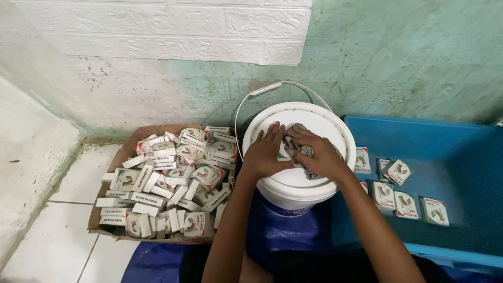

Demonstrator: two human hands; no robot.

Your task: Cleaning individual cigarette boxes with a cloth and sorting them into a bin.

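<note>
Grey rag (303, 152) in right hand (317, 154) grip; left hand (264, 152) flat on small box (283, 155).

**Tight at the bucket, open on the right**

My left hand (264, 152) and right hand (314, 154) crowd the bucket (293, 186) lid. The handle (262, 94) arches behind it, near the wall (393, 52). To my left, heaped boxes (173, 178) fill the carton (105, 222). The blue bin (461, 152) has bare floor beyond a few boxes.
</note>
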